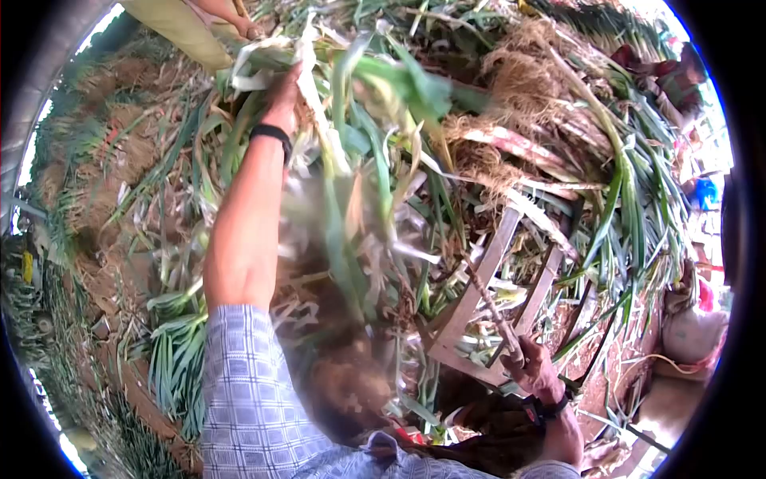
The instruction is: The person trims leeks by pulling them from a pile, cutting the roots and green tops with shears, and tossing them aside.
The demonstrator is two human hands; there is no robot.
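While reaching up into the leaves (351, 80) with the left hand (285, 102), got a stick (493, 307) held in the right hand (533, 369), closed around its lower end. Can't tell the left grip, wide or narrow (too buried in green, honestly). Slants up and left across the wood frame (475, 307), with rooty stalks (531, 148) heaped by its top end and spilling greens to the right. Also spotting another person's hand (231, 17) up top, near the left hand.
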